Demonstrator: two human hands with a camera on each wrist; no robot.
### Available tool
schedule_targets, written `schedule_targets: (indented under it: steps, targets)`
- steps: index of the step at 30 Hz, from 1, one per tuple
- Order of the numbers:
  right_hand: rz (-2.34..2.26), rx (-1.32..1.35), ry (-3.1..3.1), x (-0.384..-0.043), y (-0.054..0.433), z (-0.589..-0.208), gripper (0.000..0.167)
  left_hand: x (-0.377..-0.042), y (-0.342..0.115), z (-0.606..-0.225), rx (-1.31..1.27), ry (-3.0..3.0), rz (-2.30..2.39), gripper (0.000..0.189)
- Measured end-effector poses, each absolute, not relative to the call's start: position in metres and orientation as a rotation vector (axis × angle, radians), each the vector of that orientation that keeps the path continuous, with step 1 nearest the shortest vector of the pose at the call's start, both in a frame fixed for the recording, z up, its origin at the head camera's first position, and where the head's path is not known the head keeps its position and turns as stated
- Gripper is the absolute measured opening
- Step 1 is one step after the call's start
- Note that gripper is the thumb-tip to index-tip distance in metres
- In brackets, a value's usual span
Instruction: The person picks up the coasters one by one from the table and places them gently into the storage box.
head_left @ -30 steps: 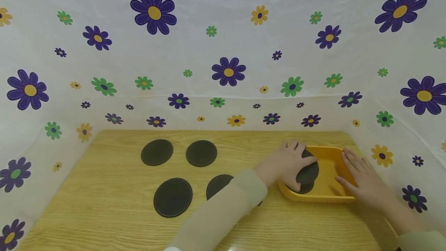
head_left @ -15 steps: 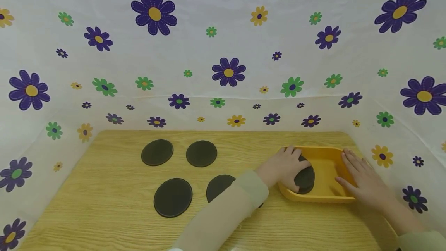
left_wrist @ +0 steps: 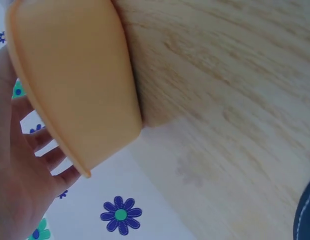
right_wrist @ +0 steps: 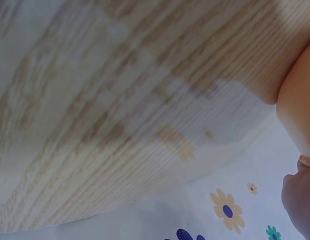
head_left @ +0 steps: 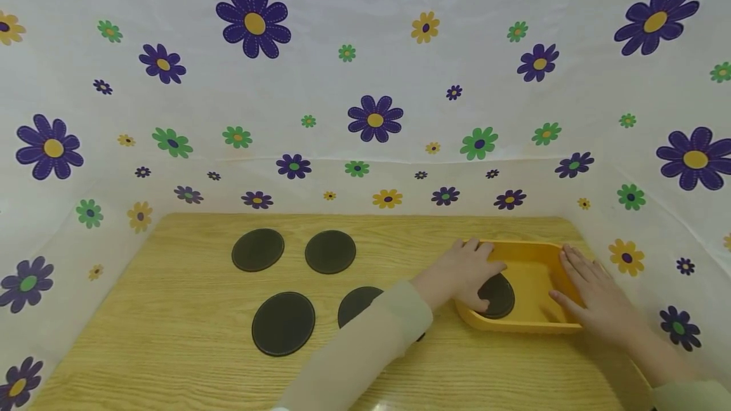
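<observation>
A black round coaster (head_left: 498,295) lies inside the left end of a yellow plastic tray (head_left: 533,326). My left hand (head_left: 457,273) is over that end, its fingers at the rim and its thumb beside the coaster, with a gap between thumb and forefinger. In the left wrist view, the spread fingers of the left hand (left_wrist: 25,160) show beyond the tray wall (left_wrist: 80,85). At the opposite end, my right hand (head_left: 605,300) rests on the tray with fingers extended and the thumb reaching over its inside. Only a small part of the right hand (right_wrist: 301,200) shows in the right wrist view.
More black coasters lie on the wooden table (head_left: 188,347): one at the back left (head_left: 257,250), a coaster (head_left: 330,252) beside it, a coaster (head_left: 283,323) nearer the front, and one partly under the left sleeve (head_left: 358,305). A flowered white cloth (head_left: 320,81) surrounds the table.
The coaster in my left hand has gone down into the tray and lies flat there. The left hand has loosened and drawn slightly left. My right hand has stayed in place.
</observation>
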State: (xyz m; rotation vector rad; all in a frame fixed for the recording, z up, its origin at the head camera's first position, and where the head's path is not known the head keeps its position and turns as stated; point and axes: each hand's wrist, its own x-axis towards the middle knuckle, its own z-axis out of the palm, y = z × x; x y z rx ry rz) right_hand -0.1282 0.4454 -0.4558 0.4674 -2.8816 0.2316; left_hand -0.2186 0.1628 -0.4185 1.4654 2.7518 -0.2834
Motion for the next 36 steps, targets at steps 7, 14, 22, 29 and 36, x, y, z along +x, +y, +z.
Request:
schedule_targets:
  steps: [7, 14, 22, 29, 36]
  targets:
    - [0.237, 0.473, -2.881, -0.128, 0.447, -0.456, 0.076, -0.213, 0.142, -0.411, 1.568, 2.814, -0.255, 0.081]
    - [0.238, 0.475, -2.886, -0.128, 0.446, -0.455, 0.077, -0.205, 0.115, -0.399, 1.594, 2.825, -0.185, 0.08]
    - [0.239, 0.473, -2.894, -0.127, 0.445, -0.454, 0.077, -0.2, 0.082, -0.402, 1.565, 2.881, -0.12, 0.083]
    - [0.239, 0.471, -2.894, -0.127, 0.444, -0.453, 0.076, -0.192, 0.049, -0.407, 1.524, 2.879, -0.084, 0.079]
    - [0.247, 0.487, -2.885, -0.128, 0.447, -0.454, 0.077, -0.186, 0.02, -0.417, 1.542, 2.844, -0.146, 0.079]
